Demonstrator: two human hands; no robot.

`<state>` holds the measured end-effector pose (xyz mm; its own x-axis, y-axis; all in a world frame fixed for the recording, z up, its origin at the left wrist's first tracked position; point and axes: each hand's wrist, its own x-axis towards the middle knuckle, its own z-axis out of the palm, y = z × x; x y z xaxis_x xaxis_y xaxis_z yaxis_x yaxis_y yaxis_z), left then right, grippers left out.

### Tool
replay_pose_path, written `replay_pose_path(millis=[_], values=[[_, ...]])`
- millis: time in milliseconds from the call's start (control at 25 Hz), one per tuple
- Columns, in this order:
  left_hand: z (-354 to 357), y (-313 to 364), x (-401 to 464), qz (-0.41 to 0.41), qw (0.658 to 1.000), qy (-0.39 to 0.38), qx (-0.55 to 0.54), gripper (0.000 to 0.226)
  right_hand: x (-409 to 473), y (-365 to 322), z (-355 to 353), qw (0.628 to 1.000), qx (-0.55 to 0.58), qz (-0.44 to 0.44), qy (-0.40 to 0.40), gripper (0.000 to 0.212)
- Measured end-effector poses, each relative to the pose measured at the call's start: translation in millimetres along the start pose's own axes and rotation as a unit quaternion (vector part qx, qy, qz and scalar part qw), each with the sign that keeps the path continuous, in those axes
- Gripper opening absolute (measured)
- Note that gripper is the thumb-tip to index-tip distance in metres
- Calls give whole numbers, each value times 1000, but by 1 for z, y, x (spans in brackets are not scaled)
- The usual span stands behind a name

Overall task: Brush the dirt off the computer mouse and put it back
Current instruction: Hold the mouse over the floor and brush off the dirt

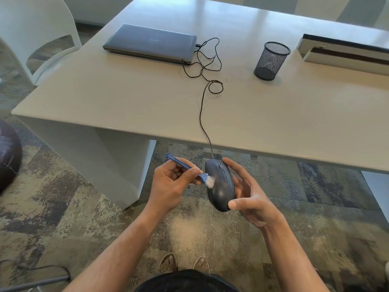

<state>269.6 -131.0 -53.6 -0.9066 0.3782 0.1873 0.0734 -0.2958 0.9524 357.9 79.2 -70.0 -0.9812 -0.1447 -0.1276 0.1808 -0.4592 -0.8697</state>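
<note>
Bright even daylight, soft glare on table [147, 98], wide-angle bending, blurry edges

A closed grey laptop [150, 44] lies on a pale table [126, 98], left of a black mesh pen cup [271, 61] standing upright. A white box-like unit [345, 54] sits at the table's far right. A white chair [37, 36] stands off the table's left end on patterned carpet [73, 207].
</note>
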Motion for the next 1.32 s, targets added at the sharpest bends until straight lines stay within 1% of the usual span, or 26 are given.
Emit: replay_pose_path(millis=[200, 320, 400, 480, 560, 640, 720, 840, 960, 1040, 1120, 1200, 1320], values=[[3, -3, 12, -1, 997, 70, 31, 6, -3, 2, 1, 1000, -19, 2, 6, 101], [5, -7, 16, -10, 990, 121, 71, 14, -5, 2, 0, 1000, -27, 2, 8, 102], [4, -7, 14, -15, 991, 127, 49, 15, -5, 2, 0, 999, -27, 0, 17, 103], [-1, -6, 9, -19, 996, 90, -1, 19, -6, 1, -2, 999, -24, 0, 24, 106], [-8, -4, 4, -26, 999, 26, -36, 20, -5, -1, -4, 1000, -18, 4, 16, 108], [-10, -6, 1, -32, 998, -30, -44, 18, -5, -3, -4, 1000, -15, 8, 9, 108], [-9, -8, 3, -28, 998, -43, -24, 14, -4, -3, -2, 1000, -17, 9, 6, 109], [-5, -8, 8, -18, 1000, -6, -1, 13, -3, -2, 0, 1000, -16, 5, 2, 110], [0, -8, 13, -16, 998, 61, 13, 13, -5, -1, 0, 999, -31, 4, 1, 109], [3, -7, 15, -23, 994, 109, 16, 13, -7, 2, 0, 999, -47, 6, -2, 106], [3, -6, 19, -43, 989, 141, 9, 12, -10, 4, 2, 999, -53, 6, 1, 105], [2, -4, 24, -65, 987, 146, 16, 8, -12, 5, 3, 998, -62, 6, 11, 105], [5, 2, 35, -88, 988, 121, 35, 11, -13, 6, 4, 994, -105, 1, 21, 106]])
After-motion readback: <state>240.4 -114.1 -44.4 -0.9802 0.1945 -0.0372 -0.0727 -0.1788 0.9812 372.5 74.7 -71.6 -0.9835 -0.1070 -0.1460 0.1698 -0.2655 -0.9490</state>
